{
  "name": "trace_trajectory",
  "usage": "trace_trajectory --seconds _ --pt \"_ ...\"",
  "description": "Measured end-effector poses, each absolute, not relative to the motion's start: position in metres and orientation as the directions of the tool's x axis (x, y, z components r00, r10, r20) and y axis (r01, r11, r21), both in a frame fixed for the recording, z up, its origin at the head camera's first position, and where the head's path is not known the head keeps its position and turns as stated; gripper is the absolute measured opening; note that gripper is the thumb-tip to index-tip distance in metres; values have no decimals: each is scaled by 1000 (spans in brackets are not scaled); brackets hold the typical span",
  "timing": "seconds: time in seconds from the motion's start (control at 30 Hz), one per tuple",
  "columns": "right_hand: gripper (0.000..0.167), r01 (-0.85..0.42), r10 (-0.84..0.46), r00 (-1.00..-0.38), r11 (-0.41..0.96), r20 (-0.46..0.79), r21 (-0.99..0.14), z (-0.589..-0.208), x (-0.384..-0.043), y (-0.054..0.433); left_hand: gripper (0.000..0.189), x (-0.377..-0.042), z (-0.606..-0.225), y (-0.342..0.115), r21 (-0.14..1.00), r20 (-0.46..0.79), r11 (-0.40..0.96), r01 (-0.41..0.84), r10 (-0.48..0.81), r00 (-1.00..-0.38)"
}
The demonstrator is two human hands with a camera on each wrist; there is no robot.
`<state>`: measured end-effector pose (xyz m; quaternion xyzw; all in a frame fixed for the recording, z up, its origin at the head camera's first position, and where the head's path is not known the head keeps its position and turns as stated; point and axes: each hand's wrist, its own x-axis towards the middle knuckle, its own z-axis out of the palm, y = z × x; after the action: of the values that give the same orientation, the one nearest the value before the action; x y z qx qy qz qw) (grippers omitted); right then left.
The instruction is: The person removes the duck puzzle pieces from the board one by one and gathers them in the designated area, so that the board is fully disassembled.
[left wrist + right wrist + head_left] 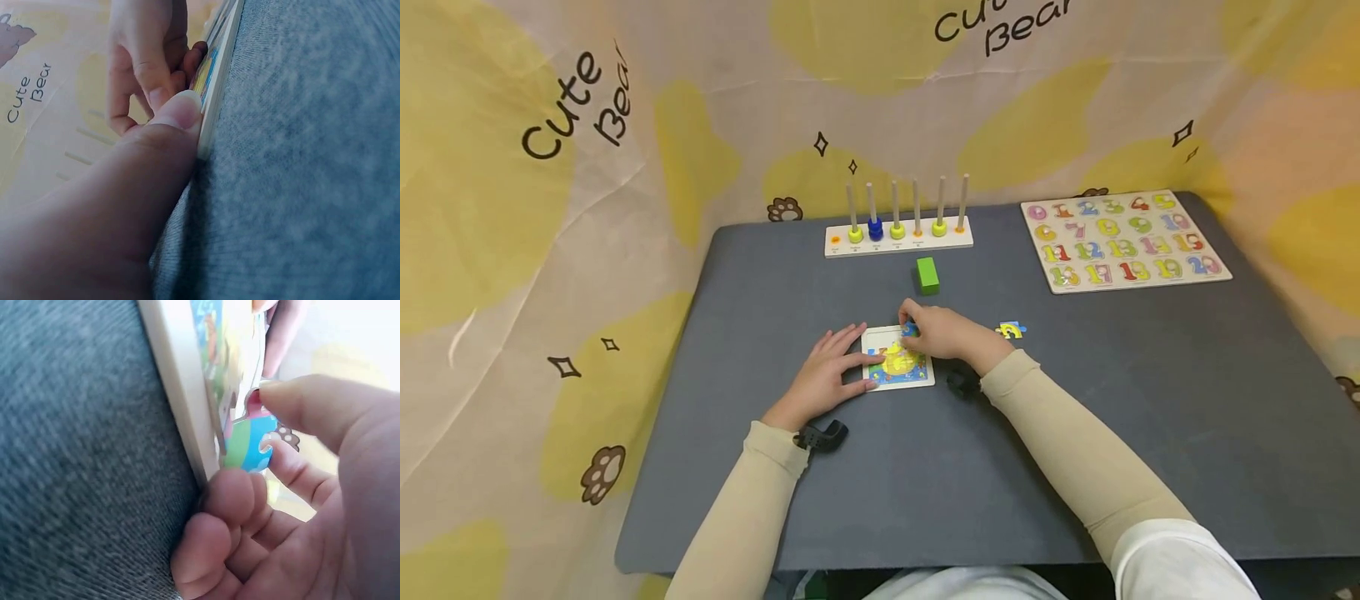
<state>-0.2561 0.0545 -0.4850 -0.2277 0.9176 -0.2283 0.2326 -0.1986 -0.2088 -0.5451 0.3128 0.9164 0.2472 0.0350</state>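
A small jigsaw puzzle in a white-rimmed tray (901,387) lies on the grey table, with a yellow picture in its middle. My left hand (822,377) rests at the tray's left side, fingers spread and thumb on the near left corner. Over the upper right part of the tray, my right hand (953,335) pinches a puzzle piece (250,445) between thumb and finger. This piece is blue, green and pink, and stands tilted close over the tray in the right wrist view. A loose yellow and blue puzzle piece (1011,330) lies beyond the right wrist.
A green block (927,276) stands behind the tray. Farther back is a white peg board (898,242) with upright pegs and a few yellow and blue rings. At the back right lies a number puzzle board (1120,283). A patterned cloth hangs behind the table.
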Motion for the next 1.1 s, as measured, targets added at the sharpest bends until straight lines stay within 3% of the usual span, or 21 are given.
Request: trace_trajectory --seconds 0.37,0.6,0.8,1.1 --pt "35 -408 -560 -814 741 -155 -534 -495 -250 60 45 -198 -540 -210 463 73 696 550 588 -806" --pt "37 -451 -538 -842 730 -26 -514 -464 -241 73 45 -198 -541 -209 466 95 682 563 594 -799" --pt "39 -459 -527 -850 726 14 -512 -435 -237 117 46 -198 -544 -209 477 108 676 561 588 -801" --pt "35 -349 -432 -900 791 -55 -502 -439 -231 218 46 -198 -543 -209 487 96 676 553 588 -803"
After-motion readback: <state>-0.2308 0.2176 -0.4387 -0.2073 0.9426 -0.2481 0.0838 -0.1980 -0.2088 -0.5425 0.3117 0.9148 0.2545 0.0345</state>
